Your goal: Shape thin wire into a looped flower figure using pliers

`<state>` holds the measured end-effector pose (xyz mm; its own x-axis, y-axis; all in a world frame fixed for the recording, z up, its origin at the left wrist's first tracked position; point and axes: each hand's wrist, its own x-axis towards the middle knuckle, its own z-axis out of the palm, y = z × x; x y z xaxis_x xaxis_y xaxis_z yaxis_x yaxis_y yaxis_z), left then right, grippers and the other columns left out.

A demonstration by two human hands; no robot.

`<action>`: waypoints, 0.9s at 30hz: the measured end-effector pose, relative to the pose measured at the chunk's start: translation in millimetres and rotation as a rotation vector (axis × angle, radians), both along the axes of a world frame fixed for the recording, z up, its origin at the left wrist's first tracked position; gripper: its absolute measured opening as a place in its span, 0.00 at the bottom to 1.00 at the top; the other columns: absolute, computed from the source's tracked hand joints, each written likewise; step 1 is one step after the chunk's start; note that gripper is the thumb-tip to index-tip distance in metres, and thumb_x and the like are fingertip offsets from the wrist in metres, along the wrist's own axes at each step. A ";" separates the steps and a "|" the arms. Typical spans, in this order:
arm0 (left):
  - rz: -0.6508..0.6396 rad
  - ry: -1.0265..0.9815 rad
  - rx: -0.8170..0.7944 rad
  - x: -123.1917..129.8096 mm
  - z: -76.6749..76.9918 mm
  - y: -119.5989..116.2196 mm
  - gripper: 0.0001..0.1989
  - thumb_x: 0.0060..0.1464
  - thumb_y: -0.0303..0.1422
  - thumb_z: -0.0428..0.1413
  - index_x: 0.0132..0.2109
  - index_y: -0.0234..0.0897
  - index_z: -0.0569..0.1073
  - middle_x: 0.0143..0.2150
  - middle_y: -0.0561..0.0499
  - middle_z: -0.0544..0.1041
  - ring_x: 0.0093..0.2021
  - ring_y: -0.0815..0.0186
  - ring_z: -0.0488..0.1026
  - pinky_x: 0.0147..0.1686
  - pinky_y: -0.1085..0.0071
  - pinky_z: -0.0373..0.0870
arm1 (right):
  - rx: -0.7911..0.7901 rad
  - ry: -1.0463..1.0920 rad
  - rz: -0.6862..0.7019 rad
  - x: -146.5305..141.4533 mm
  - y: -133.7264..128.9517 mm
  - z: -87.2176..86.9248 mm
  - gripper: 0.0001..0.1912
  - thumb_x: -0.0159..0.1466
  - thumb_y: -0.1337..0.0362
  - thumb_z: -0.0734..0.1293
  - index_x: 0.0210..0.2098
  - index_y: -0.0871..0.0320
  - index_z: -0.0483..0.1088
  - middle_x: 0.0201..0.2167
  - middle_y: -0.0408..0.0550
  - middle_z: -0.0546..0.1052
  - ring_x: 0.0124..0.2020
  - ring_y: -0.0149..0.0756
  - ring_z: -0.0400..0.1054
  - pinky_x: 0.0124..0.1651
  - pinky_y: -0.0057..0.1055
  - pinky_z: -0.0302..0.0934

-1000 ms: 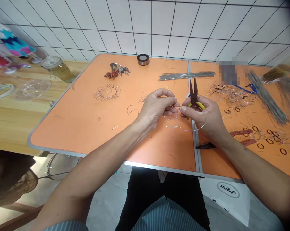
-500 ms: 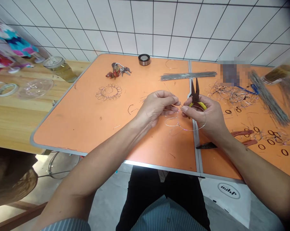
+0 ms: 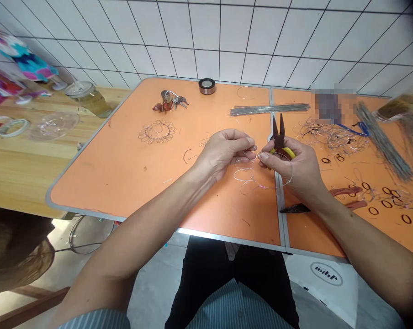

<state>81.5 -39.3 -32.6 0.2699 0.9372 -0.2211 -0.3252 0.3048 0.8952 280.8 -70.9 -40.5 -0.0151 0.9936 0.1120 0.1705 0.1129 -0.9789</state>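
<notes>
My left hand pinches a thin wire piece bent into loops with small pink beads on it. Close to its right, my right hand pinches the same wire between thumb and forefinger. Yellow-handled pliers rest in my right hand too, their dark jaws pointing up and slightly parted, gripping nothing. The wire loops hang below both hands over the orange table. Exactly where the fingertips meet the wire is too small to make out.
A looped wire ring, keys and a tape roll lie beyond my left hand. Wire bundles, tangled wire, dark rings and red-handled pliers lie around my right hand.
The wire loops have shifted slightly left and turned a little between my hands. Both hands keep nearly the same place and grip; the whole view has moved slightly.
</notes>
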 end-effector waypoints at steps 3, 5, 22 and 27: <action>0.002 -0.002 0.006 -0.4 0.2 -0.3 0.11 0.56 0.29 0.72 0.35 0.34 0.78 0.32 0.49 0.84 0.30 0.70 0.82 0.36 0.74 0.78 | -0.004 0.005 0.000 -0.5 -0.3 0.9 0.17 0.56 0.54 0.88 0.36 0.49 0.81 0.34 0.42 0.80 0.35 0.40 0.78 0.45 0.42 0.77; -0.004 -0.006 0.005 -1.2 0.0 -0.1 0.10 0.56 0.29 0.72 0.35 0.34 0.78 0.32 0.49 0.84 0.30 0.70 0.81 0.35 0.74 0.78 | 0.004 -0.003 -0.002 -0.2 0.1 0.6 0.16 0.56 0.55 0.87 0.36 0.50 0.81 0.34 0.43 0.81 0.34 0.40 0.78 0.45 0.42 0.78; 0.014 -0.025 -0.053 -2.2 5.1 0.7 0.13 0.54 0.29 0.74 0.35 0.35 0.76 0.33 0.51 0.83 0.30 0.70 0.82 0.34 0.73 0.78 | 0.022 -0.046 -0.019 -1.7 -2.9 3.6 0.08 0.57 0.62 0.82 0.33 0.49 0.81 0.34 0.43 0.82 0.35 0.40 0.78 0.45 0.42 0.78; 0.050 0.019 0.014 -2.3 6.6 -1.1 0.14 0.54 0.29 0.75 0.34 0.35 0.75 0.30 0.51 0.82 0.29 0.70 0.81 0.32 0.74 0.77 | 0.003 -0.030 -0.001 -0.8 -3.0 4.2 0.09 0.58 0.61 0.83 0.33 0.49 0.80 0.34 0.43 0.82 0.36 0.40 0.79 0.46 0.42 0.78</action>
<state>79.1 -40.4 -25.9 0.2182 0.9525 -0.2123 -0.3230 0.2758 0.9053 280.0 -73.9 -36.3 -0.0171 0.9933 0.1141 0.1998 0.1152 -0.9730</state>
